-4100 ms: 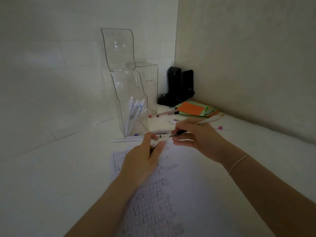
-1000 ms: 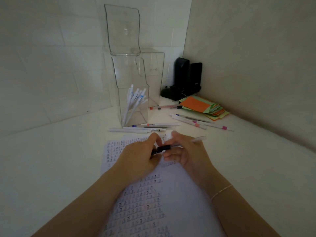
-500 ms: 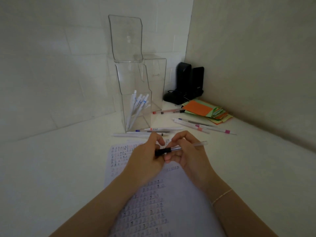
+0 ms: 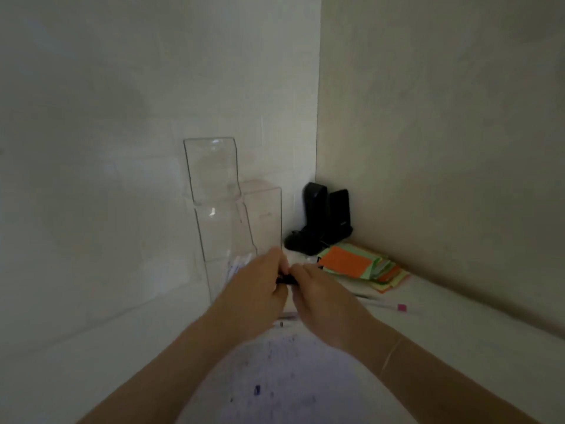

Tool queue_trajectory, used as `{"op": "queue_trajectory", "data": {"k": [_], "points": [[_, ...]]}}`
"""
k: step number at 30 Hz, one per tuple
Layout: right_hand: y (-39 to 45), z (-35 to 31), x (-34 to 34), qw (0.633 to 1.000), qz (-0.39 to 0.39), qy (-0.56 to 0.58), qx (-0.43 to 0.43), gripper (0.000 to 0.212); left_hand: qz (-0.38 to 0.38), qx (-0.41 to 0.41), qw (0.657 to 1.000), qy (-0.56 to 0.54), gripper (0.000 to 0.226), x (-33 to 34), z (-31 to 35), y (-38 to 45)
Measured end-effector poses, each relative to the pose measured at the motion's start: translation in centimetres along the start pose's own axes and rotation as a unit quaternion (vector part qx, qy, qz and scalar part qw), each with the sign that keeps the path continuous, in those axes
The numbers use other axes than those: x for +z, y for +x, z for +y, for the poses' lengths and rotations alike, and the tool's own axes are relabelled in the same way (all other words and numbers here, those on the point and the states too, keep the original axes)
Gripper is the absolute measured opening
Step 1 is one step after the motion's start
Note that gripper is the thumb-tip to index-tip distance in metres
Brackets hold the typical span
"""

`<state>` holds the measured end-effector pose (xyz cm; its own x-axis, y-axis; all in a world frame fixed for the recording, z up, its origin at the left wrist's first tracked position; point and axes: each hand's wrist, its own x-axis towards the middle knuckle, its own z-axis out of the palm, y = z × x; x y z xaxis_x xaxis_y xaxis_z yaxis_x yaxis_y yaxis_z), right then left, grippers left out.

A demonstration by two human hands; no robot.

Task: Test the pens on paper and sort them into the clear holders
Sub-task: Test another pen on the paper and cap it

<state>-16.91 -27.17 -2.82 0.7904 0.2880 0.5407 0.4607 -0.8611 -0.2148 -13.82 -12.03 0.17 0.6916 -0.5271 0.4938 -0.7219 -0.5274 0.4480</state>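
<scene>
Up close, both hands meet over the near edge of the desk, blurred by motion: the left hand and right hand each have curled fingers pinching the same dark pen, of which only a short black stretch shows between the 2 sets of fingertips; how the rest of it lies cannot be told. Just behind the left fingers stands a clear holder with several white pens leaning inside its lower pocket, and a 2nd clear holder stands beside and behind it. Below the wrists lies the paper, marked with smeared dark ink. Right of the right fingers sits a stack of coloured notes, orange on top with green beneath. Nearer than the notes, a pale pen with a pink band lies on the desk. Farthest out, in the corner of the walls, stand 2 black speakers.
</scene>
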Motion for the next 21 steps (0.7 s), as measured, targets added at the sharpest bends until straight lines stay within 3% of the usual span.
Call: {"op": "queue_trajectory", "data": {"k": [1, 3, 6, 8, 10, 12, 16, 21], "points": [[1.9, 0.6, -0.6, 0.999, 0.026, 0.008, 0.018, 0.018, -0.002, 0.010, 1.000, 0.017, 0.018, -1.4, -0.1, 2.2], [5.9, 2.9, -1.3, 0.985, 0.051, 0.078, 0.145, 0.013, 0.018, 0.017, 0.995, 0.093, 0.035, -4.3, -0.6, 6.6], [11.1, 6.6, -1.8, 0.881, 0.080, 0.323, 0.337, 0.010, 0.013, 0.017, 0.939, 0.343, 0.048, -5.9, -1.7, 11.9], [13.7, 8.2, -1.4, 0.825, 0.110, 0.402, 0.381, 0.010, -0.045, -0.014, 0.881, 0.471, 0.072, -4.6, -2.7, 14.3], [15.5, 8.8, -0.4, 0.804, 0.131, 0.419, 0.400, 0.021, -0.094, -0.048, 0.832, 0.544, 0.099, -3.0, -4.1, 15.9], [16.6, 8.8, 0.9, 0.797, 0.135, 0.427, 0.405, 0.020, -0.119, -0.061, 0.803, 0.580, 0.110, -2.1, -5.4, 17.2], [18.1, 9.0, 3.7, 0.792, 0.100, 0.450, 0.401, 0.008, -0.111, -0.069, 0.813, 0.567, 0.099, -1.2, -7.0, 18.8], [18.7, 9.3, 5.3, 0.739, 0.115, 0.536, 0.391, 0.013, -0.104, -0.038, 0.837, 0.535, 0.077, -1.4, -7.0, 19.4]]}}
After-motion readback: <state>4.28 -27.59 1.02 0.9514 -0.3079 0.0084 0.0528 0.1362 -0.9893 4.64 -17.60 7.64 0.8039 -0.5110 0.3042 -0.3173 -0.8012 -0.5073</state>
